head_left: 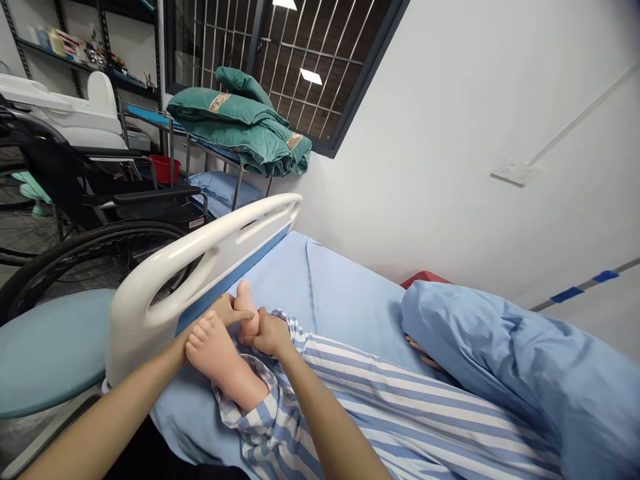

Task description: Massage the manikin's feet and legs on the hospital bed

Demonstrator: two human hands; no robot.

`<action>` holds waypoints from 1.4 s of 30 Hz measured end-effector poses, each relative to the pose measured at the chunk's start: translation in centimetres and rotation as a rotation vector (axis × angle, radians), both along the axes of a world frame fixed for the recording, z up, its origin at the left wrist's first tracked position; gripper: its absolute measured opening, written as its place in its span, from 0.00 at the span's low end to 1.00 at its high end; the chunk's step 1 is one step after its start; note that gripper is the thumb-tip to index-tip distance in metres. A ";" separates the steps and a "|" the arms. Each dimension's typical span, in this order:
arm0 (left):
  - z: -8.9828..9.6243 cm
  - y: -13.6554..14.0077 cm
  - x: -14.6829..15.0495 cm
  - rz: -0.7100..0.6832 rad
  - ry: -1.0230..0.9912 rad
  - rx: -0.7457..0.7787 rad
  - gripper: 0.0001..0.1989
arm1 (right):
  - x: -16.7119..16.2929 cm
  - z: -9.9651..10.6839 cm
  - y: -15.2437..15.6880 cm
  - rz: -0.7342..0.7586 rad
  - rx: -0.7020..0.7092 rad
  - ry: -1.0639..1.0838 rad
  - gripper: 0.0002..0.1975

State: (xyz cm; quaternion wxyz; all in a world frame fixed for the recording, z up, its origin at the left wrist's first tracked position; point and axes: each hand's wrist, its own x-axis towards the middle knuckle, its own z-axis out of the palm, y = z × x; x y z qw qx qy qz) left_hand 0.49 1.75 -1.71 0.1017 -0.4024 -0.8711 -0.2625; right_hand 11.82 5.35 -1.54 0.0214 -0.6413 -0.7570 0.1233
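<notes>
Closed around the far foot (246, 301), left hand (226, 311) and right hand (270, 332) hide its ankle. From it, the near foot (216, 353) at eight o'clock blocks part of the left arm (145, 378); the footboard (230, 257) stands close at eleven, while blue bed sheet (345, 290) spreads open at two. Striped trousers (360, 381) run toward four, cut off below; the quilt (500, 347) at three covers another hand, only its fingers (425, 358) showing.

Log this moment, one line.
left hand: on manikin's far foot | right hand: same foot, ankle end | near foot: bare
</notes>
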 end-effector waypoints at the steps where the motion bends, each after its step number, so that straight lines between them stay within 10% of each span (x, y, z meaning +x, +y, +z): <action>1: -0.1 0.0 0.0 0.008 0.026 0.005 0.18 | 0.0 0.0 0.0 0.000 0.006 -0.002 0.30; 42: 0.2 0.0 0.2 0.015 -0.064 0.063 0.18 | 0.1 -0.3 0.0 0.004 0.019 -0.011 0.29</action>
